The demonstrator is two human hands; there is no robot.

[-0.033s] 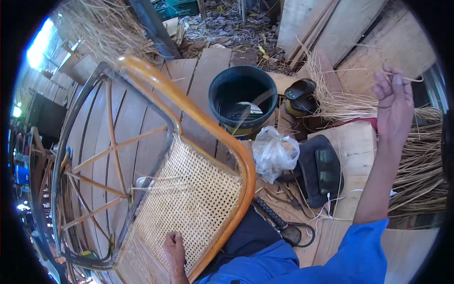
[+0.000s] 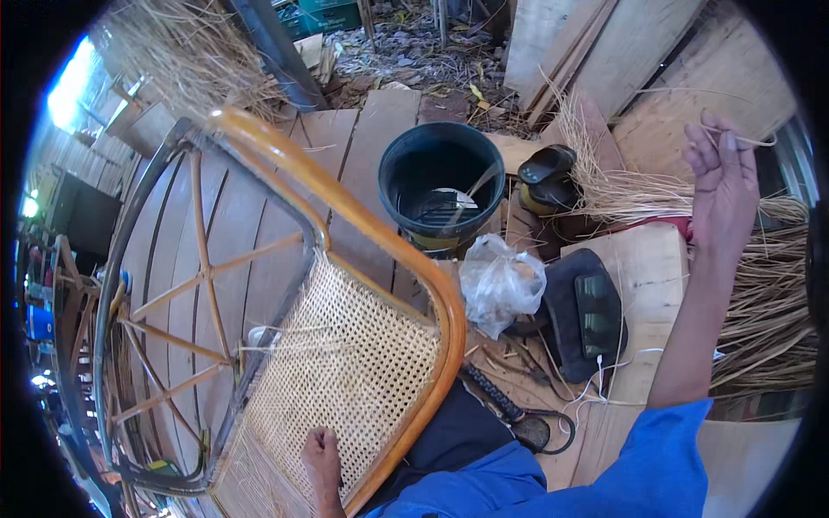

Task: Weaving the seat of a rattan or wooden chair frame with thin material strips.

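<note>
A chair frame of glossy orange-brown rattan (image 2: 345,186) lies tilted across the left and middle, with woven cane webbing (image 2: 354,345) stretched over one part. Close above the webbing's lower edge, my left hand (image 2: 322,459) is closed with fingertips pressed together; what they hold, if anything, is too small to make out. Far out to the right, raised, my right hand (image 2: 724,181) pinches a thin pale cane strand (image 2: 763,142). Loose strands stick out below the webbing near my left hand. The strand's full run cannot be followed.
A dark bucket (image 2: 390,207) with water stands beyond the frame. Near it are a clear plastic bag (image 2: 501,285), a dark pouch with a phone (image 2: 598,315) on a white cable, and a black-handled tool (image 2: 492,388). Bundled cane strands (image 2: 768,302) lie at the right.
Both hands hold nearly the same places and grips. The strand at my right hand has shifted slightly, and the whole view has moved a little.
</note>
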